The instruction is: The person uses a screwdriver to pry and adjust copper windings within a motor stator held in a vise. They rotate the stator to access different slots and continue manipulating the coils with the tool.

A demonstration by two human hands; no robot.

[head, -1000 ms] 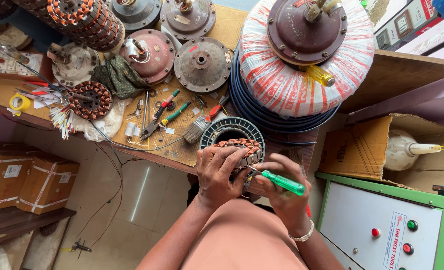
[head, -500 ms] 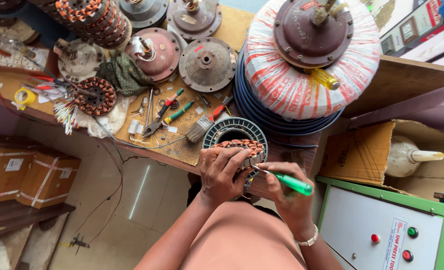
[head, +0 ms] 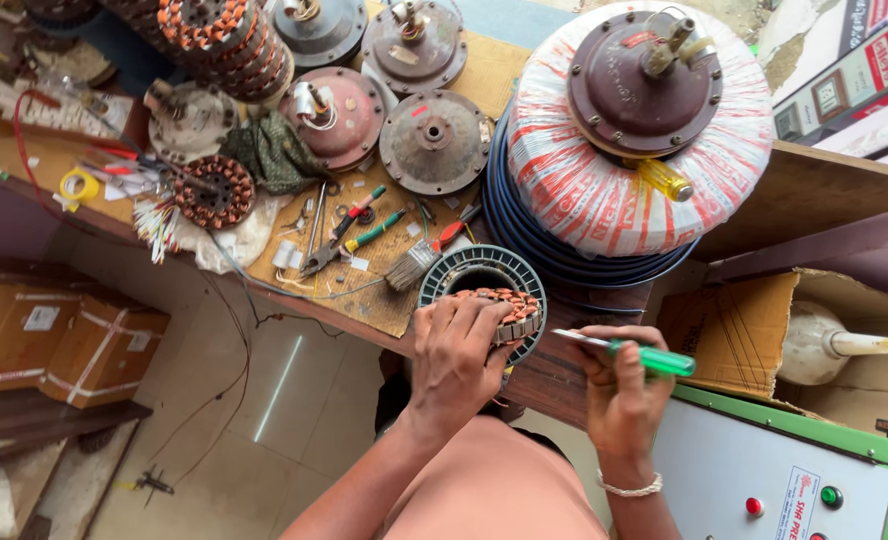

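My left hand (head: 456, 352) rests with spread fingers on a round fan stator (head: 499, 306) wound with copper coils, which lies at the near edge of the wooden workbench (head: 419, 300). The stator sits on a grey laminated ring (head: 469, 265). My right hand (head: 619, 385) grips a green-handled screwdriver (head: 636, 354) whose shaft points left toward the stator's right side. The tip stays just short of the coils.
A big coil of wrapped wire (head: 604, 190) with a motor cover (head: 646, 82) and yellow screwdriver (head: 664, 180) on top stands right of the stator. Pliers, a brush (head: 416, 264), motor covers (head: 434, 140), another stator (head: 212, 190). A green-edged control box (head: 794, 480) sits lower right.
My right hand has drawn away to the right with the screwdriver, off the stator. My left hand stays on the coils. The camera view has shifted slightly.
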